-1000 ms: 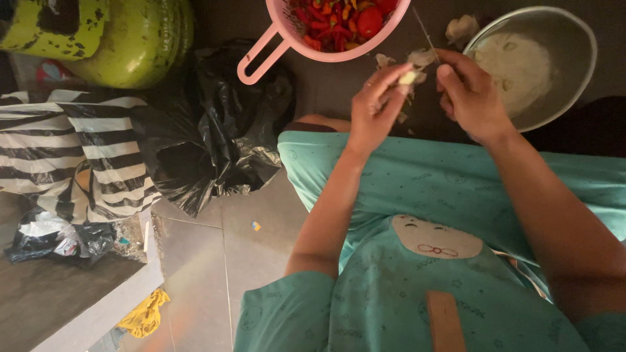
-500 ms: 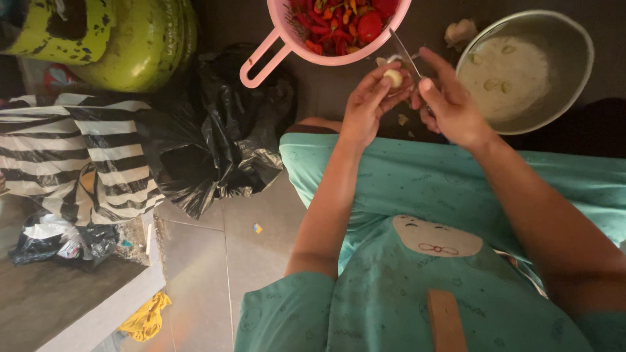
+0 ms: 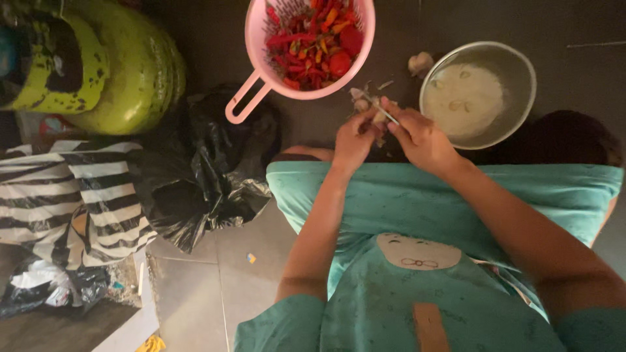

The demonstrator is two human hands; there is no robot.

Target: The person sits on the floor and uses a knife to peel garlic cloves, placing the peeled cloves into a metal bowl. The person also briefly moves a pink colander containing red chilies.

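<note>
left hand pinches a garlic clove just below the pink colander, steadying it while right hand grips the knife peeling it.

**Peeling garlic over the dark floor**

The left hand is pinching a small garlic clove, while the right hand is pressing a thin knife against it. Just beyond them, a pink colander of red chillies is sitting beside a metal bowl holding peeled cloves. A black plastic bag is lying near the green gas cylinder.
</note>
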